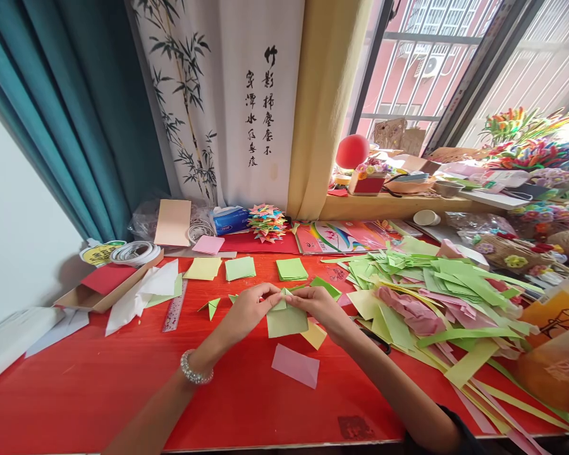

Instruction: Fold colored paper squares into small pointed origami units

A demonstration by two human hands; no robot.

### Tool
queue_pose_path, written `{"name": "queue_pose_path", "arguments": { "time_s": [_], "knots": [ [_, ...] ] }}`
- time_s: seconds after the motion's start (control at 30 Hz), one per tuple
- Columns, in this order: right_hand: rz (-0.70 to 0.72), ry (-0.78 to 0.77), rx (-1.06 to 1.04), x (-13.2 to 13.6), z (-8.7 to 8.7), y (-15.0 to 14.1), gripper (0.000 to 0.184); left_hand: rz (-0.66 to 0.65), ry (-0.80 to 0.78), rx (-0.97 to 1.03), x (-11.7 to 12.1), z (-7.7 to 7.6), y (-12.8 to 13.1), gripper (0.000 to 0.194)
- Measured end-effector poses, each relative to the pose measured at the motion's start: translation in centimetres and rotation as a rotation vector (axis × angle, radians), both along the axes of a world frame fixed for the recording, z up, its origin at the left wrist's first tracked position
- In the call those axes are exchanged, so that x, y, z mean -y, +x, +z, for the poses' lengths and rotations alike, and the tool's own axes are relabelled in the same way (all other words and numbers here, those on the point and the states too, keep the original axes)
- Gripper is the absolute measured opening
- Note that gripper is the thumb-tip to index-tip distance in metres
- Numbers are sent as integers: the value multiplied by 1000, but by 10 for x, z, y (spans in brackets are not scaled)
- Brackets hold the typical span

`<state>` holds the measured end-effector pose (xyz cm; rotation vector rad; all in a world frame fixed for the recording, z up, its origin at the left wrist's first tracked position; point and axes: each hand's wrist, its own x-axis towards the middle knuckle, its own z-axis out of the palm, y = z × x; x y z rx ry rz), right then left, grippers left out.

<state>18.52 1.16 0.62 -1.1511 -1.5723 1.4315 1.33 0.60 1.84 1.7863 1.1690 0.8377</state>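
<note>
Both my hands meet above the middle of the red table (246,404). Between the fingertips of my left hand (253,305) and my right hand (318,304) is a small folded piece of pale green paper (282,301), mostly covered by the fingers. Just below the fingers is a light green paper square (288,323); whether it touches the folded piece I cannot tell. A yellow paper (315,335) lies beside it, and a pink paper rectangle (295,365) is nearer to me. Left of my left hand stands a folded green paper piece (212,308). A bead bracelet (195,368) circles my left wrist.
Paper stacks in yellow (203,268), pale green (240,268) and bright green (292,270) lie behind my hands. A heap of paper strips (436,284) spreads at right. At left are a ruler (174,308) and a cardboard tray (85,302). A spiky paper ball (267,222) sits at the back.
</note>
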Motion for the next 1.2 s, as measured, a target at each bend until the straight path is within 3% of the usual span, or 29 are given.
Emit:
{"name": "queue_pose_path", "arguments": {
  "time_s": [0.23, 0.5, 0.7, 1.03, 1.2],
  "knots": [
    [15, -76, -53, -1, -1, 1, 35, -77, -106, 78, -5, -5, -2, 27],
    [-33, -49, 31, -3, -2, 1, 32, -94, -89, -30, -6, -3, -4, 25],
    [-16, -28, 78, -1, -2, -1, 32, 41, 98, -91, -1, 0, -1, 25],
    [77, 3, 114, 4, -1, -4, 36, 101, 160, -75, 6, -11, 9, 25],
    [112, 31, 118, 4, -1, -3, 38, 110, 91, -32, 4, -12, 6, 25]
  ]
}}
